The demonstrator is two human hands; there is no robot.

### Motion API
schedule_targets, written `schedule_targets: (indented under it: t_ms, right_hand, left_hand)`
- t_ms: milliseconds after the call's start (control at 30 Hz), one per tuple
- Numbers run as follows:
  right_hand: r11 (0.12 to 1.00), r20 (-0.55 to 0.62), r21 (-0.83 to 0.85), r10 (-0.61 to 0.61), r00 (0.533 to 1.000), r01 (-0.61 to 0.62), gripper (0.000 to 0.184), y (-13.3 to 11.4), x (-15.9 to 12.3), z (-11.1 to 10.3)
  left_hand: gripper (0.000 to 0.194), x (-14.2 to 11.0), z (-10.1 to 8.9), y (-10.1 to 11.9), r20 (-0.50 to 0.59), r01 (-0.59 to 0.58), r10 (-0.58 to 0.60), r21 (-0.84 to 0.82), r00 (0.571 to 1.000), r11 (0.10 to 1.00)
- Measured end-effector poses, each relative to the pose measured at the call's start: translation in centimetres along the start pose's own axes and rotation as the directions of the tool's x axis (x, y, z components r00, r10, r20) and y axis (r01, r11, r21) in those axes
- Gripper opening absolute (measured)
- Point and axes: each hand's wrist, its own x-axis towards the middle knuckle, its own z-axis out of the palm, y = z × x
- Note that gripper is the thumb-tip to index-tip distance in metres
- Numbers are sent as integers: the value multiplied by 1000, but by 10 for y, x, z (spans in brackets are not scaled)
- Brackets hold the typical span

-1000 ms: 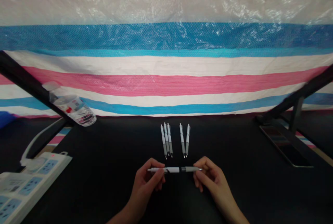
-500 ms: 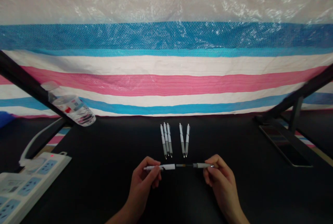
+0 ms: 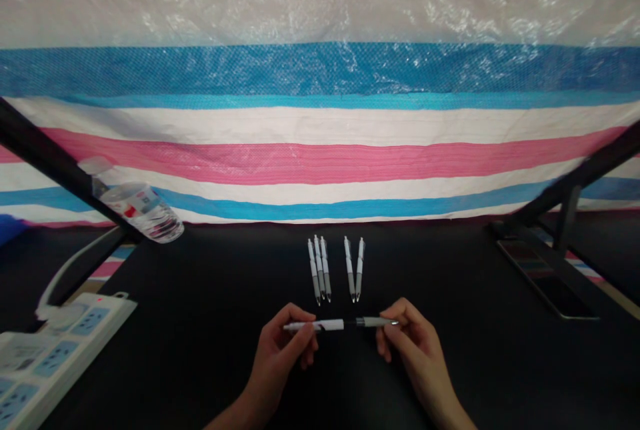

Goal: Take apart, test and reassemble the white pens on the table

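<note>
Between thumb and fingers, my left hand [image 3: 285,343] pinches the white upper barrel [image 3: 330,325] of a pen, its click end pointing left. My right hand [image 3: 410,337] pinches the grey grip section [image 3: 373,322] of the same pen near its metal tip. The two pen halves are lined up level, with a short dark gap between them where the inner part spans. Beyond my hands, on the black table, lie a group of three white and grey pens [image 3: 319,270] and a pair of matching pens [image 3: 354,270], tips toward me.
On the left are a white power strip [image 3: 75,350] with a plugged-in cable and a tilted clear water bottle [image 3: 145,210]. A dark phone [image 3: 547,280] lies at the right by a black frame bar [image 3: 575,177]. A striped plastic sheet [image 3: 320,163] hangs behind the table.
The pen halves were nearly together, then were drawn wide apart, exposing the inner part. Now my hands have come back toward each other and the gap is narrower.
</note>
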Motion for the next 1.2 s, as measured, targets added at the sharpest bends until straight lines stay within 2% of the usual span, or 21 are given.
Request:
schedule_targets:
  t_ms: [133, 300, 433, 567, 667, 733, 833, 900, 1067, 1200]
  right_hand:
    - [998, 104, -56, 1, 995, 4, 29, -4, -2, 10]
    - [984, 99, -175, -15, 995, 33, 31, -2, -3, 11]
    - [952, 147, -303, -4, 989, 49, 32, 4, -1, 5]
    - [893, 170, -443, 0, 986, 77, 34, 5, -1, 1]
    - [814, 211, -559, -41, 977, 156, 50, 3, -3, 1]
    - [812, 221, -562, -40, 975, 160, 53, 3, -3, 2]
    - [883, 168, -457, -37, 985, 111, 36, 4, -2, 5]
    - [903, 124, -419, -52, 991, 99, 34, 5, -1, 6]
    - [860, 237, -495, -3, 971, 124, 39, 5, -1, 4]
    - [865, 176, -484, -52, 983, 132, 33, 6, -1, 5]
  left_hand:
    - [41, -1, -1, -4, 40, -14, 14, 12, 999, 1000]
    - [39, -1, -3, -2, 13, -6, 6, 42, 1000, 999]
    - [40, -1, -2, 3, 7, 6, -7, 48, 1000, 999]
    - [42, -1, -2, 2, 1, 3, -3, 54, 1000, 999]
    - [42, 0, -3, -2, 34, -4, 2, 60, 999, 998]
    - [42, -1, -4, -2, 38, -9, 7, 59, 999, 998]
    - [40, -1, -3, 2, 4, -14, 14, 62, 1000, 998]
    - [38, -1, -3, 3, -12, -14, 14, 59, 1000, 998]
    - [38, 1, -4, 3, -9, -8, 9, 48, 1000, 999]
    - [37, 2, -4, 4, -23, -16, 16, 36, 1000, 999]
